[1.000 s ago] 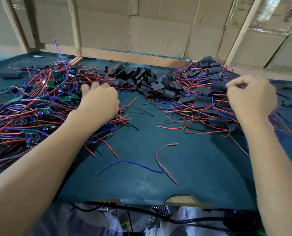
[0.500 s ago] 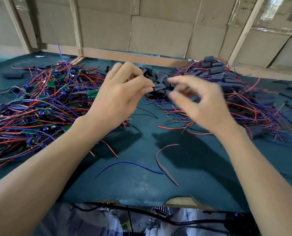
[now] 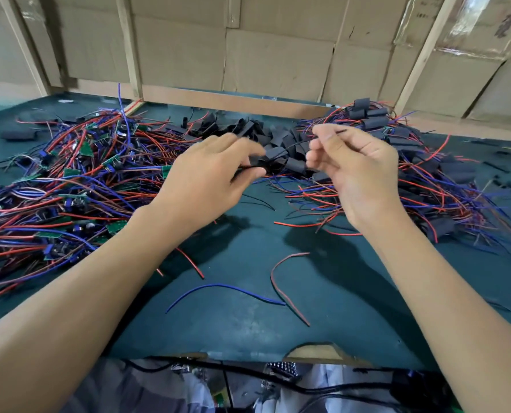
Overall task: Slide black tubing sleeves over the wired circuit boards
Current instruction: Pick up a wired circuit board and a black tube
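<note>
Pinching thin black wire (image 3: 290,148) between left hand (image 3: 209,180) and right hand (image 3: 355,171), I held it taut above surface (image 3: 248,323). Sleeve pile (image 3: 266,135) lay just behind; bare boards (image 3: 69,180) left. Advice: straighten leads before feeding sleeve.

Dark green table top (image 3: 248,317), worn patch at near edge. Cardboard sheets (image 3: 278,64) wall off the back, braced by pale wooden battens (image 3: 130,49). Clear tape (image 3: 471,31) glints upper right.
</note>
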Available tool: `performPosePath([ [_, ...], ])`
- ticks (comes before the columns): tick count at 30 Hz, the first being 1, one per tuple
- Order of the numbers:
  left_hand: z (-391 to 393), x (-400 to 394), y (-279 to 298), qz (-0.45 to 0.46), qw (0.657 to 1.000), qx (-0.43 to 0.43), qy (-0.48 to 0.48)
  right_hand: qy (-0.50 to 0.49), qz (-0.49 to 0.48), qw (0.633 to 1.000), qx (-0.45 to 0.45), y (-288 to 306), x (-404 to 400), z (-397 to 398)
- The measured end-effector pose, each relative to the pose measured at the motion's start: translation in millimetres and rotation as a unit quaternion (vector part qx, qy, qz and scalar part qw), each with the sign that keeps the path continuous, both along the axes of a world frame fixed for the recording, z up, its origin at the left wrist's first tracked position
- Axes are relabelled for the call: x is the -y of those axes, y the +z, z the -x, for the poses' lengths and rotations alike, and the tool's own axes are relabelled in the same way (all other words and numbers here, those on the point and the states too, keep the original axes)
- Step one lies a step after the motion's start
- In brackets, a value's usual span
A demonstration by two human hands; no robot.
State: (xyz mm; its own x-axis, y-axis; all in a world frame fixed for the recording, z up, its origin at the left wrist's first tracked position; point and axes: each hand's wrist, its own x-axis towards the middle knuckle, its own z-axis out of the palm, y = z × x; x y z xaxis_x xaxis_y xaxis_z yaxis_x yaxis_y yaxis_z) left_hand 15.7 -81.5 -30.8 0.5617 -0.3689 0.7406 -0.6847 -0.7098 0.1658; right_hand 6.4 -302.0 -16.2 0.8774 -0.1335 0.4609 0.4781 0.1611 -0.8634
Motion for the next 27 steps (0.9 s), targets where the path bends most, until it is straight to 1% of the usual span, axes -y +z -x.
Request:
performPosePath([
  [1, -1, -2, 0, -0.012, 1.000, -0.008, 0.010, 0.003, -0.012, 1.000, -0.014, 1, 4, -1],
  [4, -3, -3, -4, -0.017, 1.000, -0.017, 0.002, 0.031, -0.001, 0.998, -0.059, -4, 6, -2],
  [8, -3, 1, -2, -0.001, 1.000, 0.013, 0.001, 0.040, 0.013, 0.993, -0.107, -10, -2, -4],
  [11, -3, 0, 0, 0.021, 0.998, 0.043, 0.034, 0.002, 0.035, 0.993, -0.109, -13, -6, -5],
  [13, -4, -2, 1, 0.012, 0.997, 0.042, 0.064, -0.045, 0.012, 0.995, -0.088, -11, -4, -6],
  [15, -5, -4, -1, 0.001, 0.998, 0.007, 0.069, -0.068, -0.033, 0.995, -0.063, -5, 1, -6],
  [17, -7, -5, -3, -0.016, 0.998, -0.035, 0.057, -0.055, -0.091, 0.994, -0.035, 3, 5, -4],
  [20, -10, -5, -6, -0.101, 0.992, -0.070, 0.030, -0.012, -0.160, 0.987, -0.007, 11, 8, 0],
  [22, -13, -3, -10, -0.162, 0.983, -0.087, 0.018, 0.017, -0.185, 0.983, -0.003, 13, 7, 3],
  [23, -14, -2, -11, -0.177, 0.979, -0.100, 0.011, 0.030, -0.193, 0.981, -0.004, 14, 7, 3],
  [25, -11, 1, -13, -0.167, 0.978, -0.118, -0.027, 0.052, -0.203, 0.978, -0.006, 15, 6, 5],
  [27, -7, 3, -13, -0.108, 0.979, -0.150, -0.088, 0.074, -0.211, 0.975, -0.004, 16, 5, 6],
])
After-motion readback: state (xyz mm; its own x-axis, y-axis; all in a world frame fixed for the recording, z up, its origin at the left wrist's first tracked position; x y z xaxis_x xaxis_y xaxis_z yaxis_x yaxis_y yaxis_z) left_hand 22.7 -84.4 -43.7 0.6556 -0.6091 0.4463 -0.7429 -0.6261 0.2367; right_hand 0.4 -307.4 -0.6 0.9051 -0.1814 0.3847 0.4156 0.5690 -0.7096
